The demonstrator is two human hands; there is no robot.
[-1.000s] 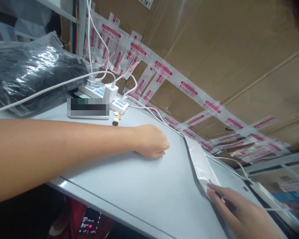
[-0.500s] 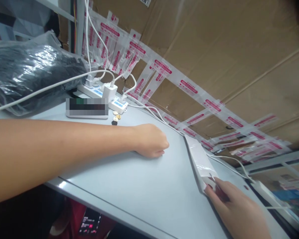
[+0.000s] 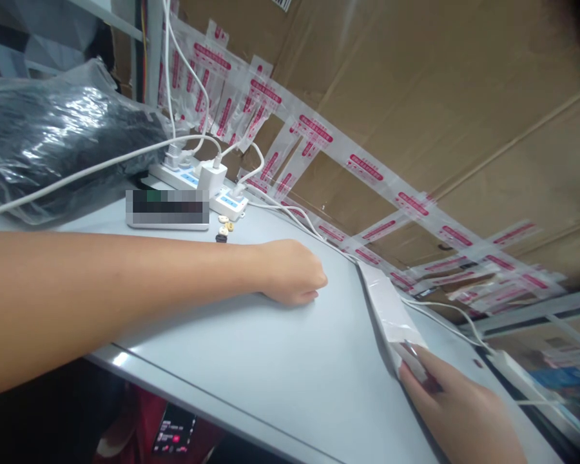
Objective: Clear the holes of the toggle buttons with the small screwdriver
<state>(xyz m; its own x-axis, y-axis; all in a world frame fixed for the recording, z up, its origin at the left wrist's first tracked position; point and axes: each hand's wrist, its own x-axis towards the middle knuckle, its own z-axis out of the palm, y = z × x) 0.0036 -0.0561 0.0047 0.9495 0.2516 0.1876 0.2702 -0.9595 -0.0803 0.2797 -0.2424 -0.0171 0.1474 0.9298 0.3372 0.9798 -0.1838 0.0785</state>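
My left hand [image 3: 292, 272] rests on the pale grey table [image 3: 251, 335] as a loose fist, forearm stretched across from the left; nothing shows in it. My right hand [image 3: 452, 406] is at the lower right, fingers pinched on the near end of a clear plastic bag [image 3: 389, 309] that lies along the table's right edge. Something small and dark sits under the fingertips inside the bag; I cannot make it out.
A white power strip [image 3: 198, 180] with chargers and white cables stands at the back left beside a large black bundle in clear plastic [image 3: 53, 135]. A few small beads [image 3: 223, 229] lie near it. Clear bags with red print [image 3: 367, 171] hang on the cardboard wall.
My right hand has slid a little up along the bag's near end and pinches it more tightly. My left hand has stayed put.
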